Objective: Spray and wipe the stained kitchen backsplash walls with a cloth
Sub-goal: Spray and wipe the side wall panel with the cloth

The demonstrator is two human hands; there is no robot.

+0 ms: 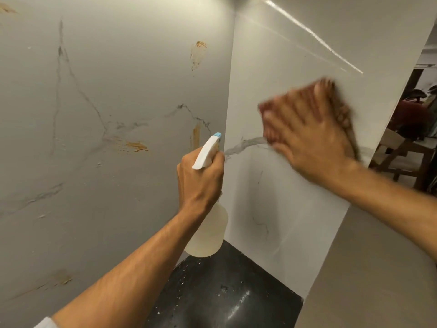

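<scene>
1. Left grip (201, 178) curled round spray bottle (209, 233) neck, upright near the corner.
2. Right grip (312, 138) flat, fingers spread, pressing reddish cloth (341, 110) on right backsplash wall (295, 55).
3. Orange stains (137, 146) on left wall (118, 67); black speckled surface (224, 292) below.

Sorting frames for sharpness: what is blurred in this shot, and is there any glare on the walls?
Head view: the right hand and the brownish cloth under it are smeared by motion blur; the left hand and spray bottle are sharp, as are the orange stains on the left wall; a bright glare streak runs diagonally across the top of the right wall.
</scene>
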